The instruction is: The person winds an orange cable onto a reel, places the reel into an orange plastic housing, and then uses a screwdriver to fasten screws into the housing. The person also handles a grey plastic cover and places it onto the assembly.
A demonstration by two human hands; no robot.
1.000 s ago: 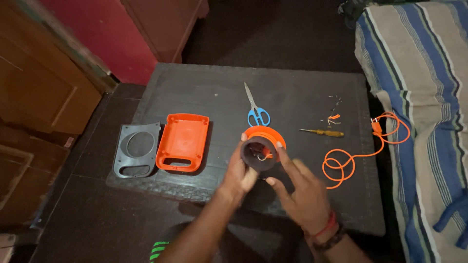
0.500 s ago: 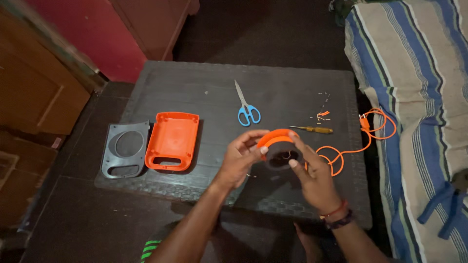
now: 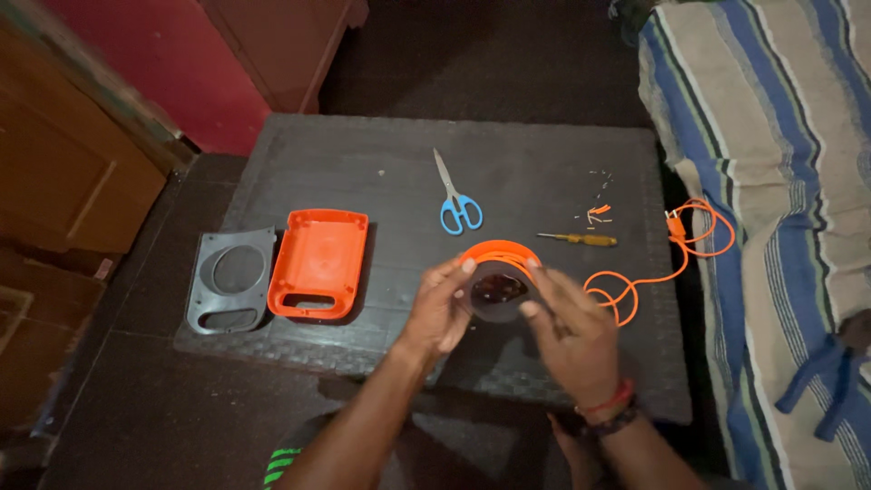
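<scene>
Both my hands hold the orange cable reel [image 3: 497, 283] just above the dark surface [image 3: 363, 172]: my left hand [image 3: 442, 308] grips its left rim, my right hand [image 3: 567, 331] its right. Blue-handled scissors [image 3: 456, 201] and a yellow screwdriver [image 3: 579, 240] lie beyond it, an orange cable [image 3: 653, 277] to its right.

single head cam, steep downward view from above the wearer, mid-range, dark surface [image 3: 544, 172] centre frame, bed [image 3: 771, 163] at right edge, no second view
</scene>
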